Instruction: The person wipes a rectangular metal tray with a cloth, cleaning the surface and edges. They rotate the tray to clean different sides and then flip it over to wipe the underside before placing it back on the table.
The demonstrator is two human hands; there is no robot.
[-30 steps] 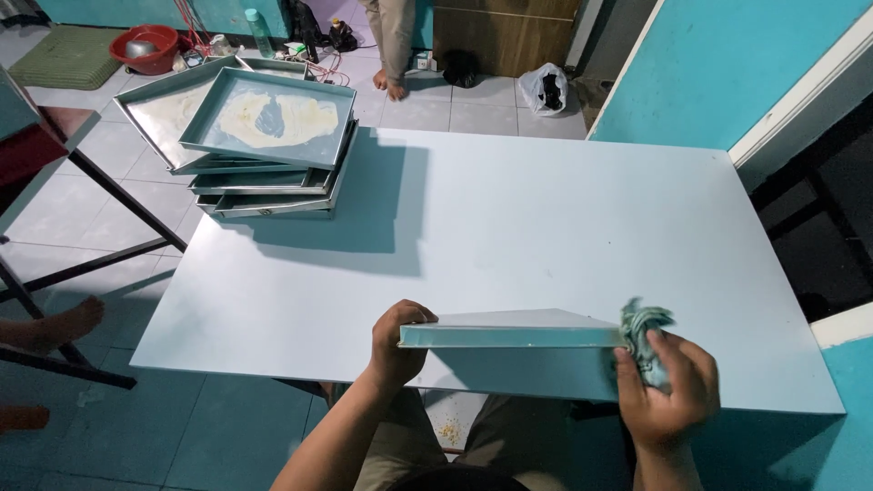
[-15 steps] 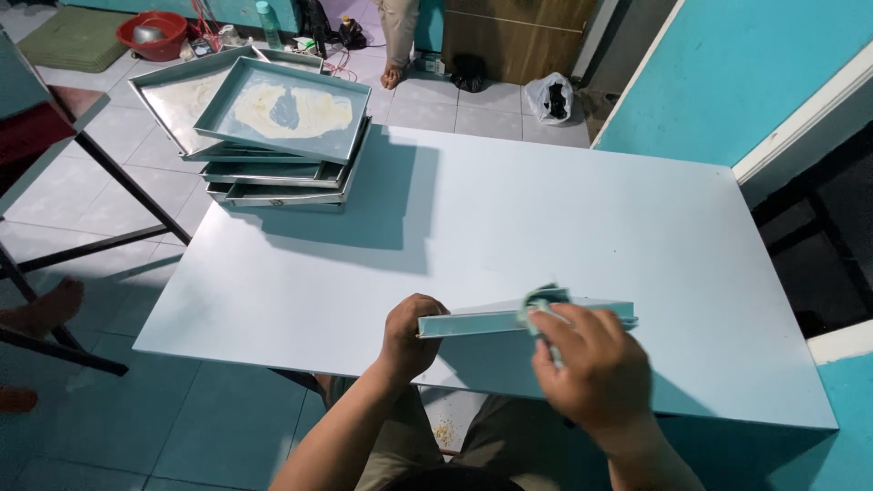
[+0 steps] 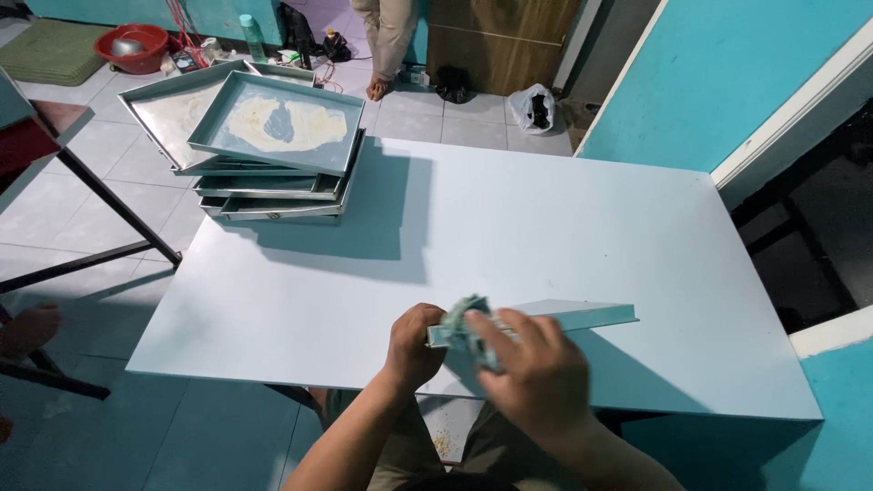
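Observation:
A flat metal tray (image 3: 582,315) stands tilted on its edge at the near side of the pale table (image 3: 509,227). My left hand (image 3: 414,345) grips the tray's left end. My right hand (image 3: 532,382) holds a crumpled greenish cloth (image 3: 466,318) and presses it against the tray near the left end, right beside my left hand. Most of the cloth is hidden under my fingers.
A stack of several metal trays (image 3: 273,150), the top ones smeared with pale residue, sits at the table's far left corner. A person's legs (image 3: 382,45) stand on the tiled floor beyond, near a red basin (image 3: 136,45). A bare foot (image 3: 27,327) shows at the left.
My right hand with the cloth has slid leftwards along the tray, from its right end to beside my left hand. The tray stays held on edge.

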